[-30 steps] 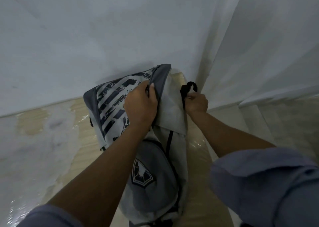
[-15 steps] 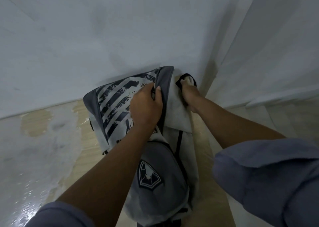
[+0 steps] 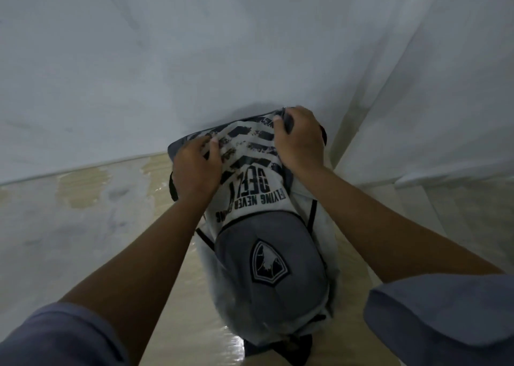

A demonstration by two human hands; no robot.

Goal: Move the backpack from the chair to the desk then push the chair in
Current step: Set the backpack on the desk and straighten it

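A grey and white backpack [image 3: 267, 257] with dark stripes, printed words and a shield badge lies on the pale wooden desk [image 3: 178, 310], its top against the white wall. My left hand [image 3: 196, 168] presses on the upper left part of the backpack, fingers bent over the striped fabric. My right hand [image 3: 299, 139] is closed on the top right edge of the backpack, next to the wall. The chair is not in view.
The white wall [image 3: 194, 59] rises right behind the desk. A white curtain [image 3: 434, 87] hangs at the right, close to the backpack. The desk top at the left has worn, glossy whitish patches [image 3: 69, 226].
The backpack has turned so its printed front faces up. My left hand slid to its upper left. My right hand left the black strap and now grips the top edge.
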